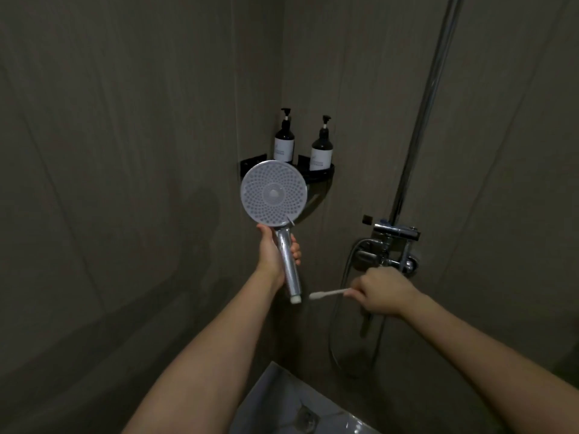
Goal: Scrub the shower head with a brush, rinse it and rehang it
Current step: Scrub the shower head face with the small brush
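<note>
In the head view, the left hand [275, 255] gripped the shower head [273, 193] by its chrome handle, face toward the camera, before the corner shelf [326, 173]. The right hand [383, 294] clasped a white brush [327, 293], bristles near the handle's end.

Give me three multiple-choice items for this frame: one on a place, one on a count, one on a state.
1. Where do the pump bottles stand?
A. on the corner shelf
B. on the floor
C. on the faucet

2. How many pump bottles are there?
A. one
B. two
C. four

3. What is the brush doing?
A. scrubbing the spray face
B. lying on the shelf
C. held clear of the shower head

Key: 1 A, both stand on the black corner shelf. 2 B, one pump bottle and a second pump bottle. 3 C, the right hand holds the brush beside the handle's end, while the left hand holds the shower head.
</note>
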